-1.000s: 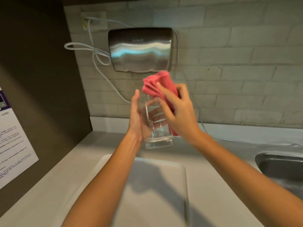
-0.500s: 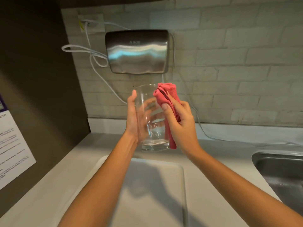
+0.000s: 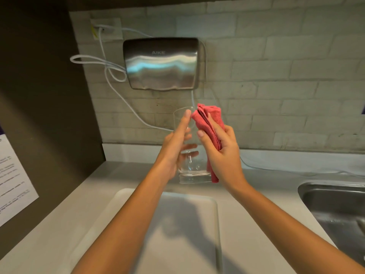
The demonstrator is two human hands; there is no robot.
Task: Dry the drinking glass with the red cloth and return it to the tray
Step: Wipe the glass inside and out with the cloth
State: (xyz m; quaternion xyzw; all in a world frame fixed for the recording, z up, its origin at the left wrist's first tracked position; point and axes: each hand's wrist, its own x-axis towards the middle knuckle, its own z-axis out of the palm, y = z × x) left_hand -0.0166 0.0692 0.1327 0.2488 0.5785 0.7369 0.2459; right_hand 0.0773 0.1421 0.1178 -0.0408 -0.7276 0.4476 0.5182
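Observation:
A clear drinking glass (image 3: 192, 171) is held upright above the counter, in the middle of the head view. My left hand (image 3: 174, 149) grips it from the left, fingers wrapped round its far side and seen through the glass. My right hand (image 3: 221, 153) holds the folded red cloth (image 3: 209, 121) pressed against the glass's right side, outside it. The cloth sticks up past the rim and hangs down to the base. A white tray (image 3: 197, 196) lies on the counter below both arms, with nothing on the part I can see.
A steel hand dryer (image 3: 161, 64) hangs on the tiled wall behind the glass, with white cables (image 3: 110, 68) looping to its left. A steel sink (image 3: 335, 206) is sunk into the counter at the right. A dark wall with a printed notice (image 3: 13, 178) stands at the left.
The red cloth was over the glass's mouth a second ago; it has come out and slid down the right side. The glass and both hands have dropped slightly toward the counter.

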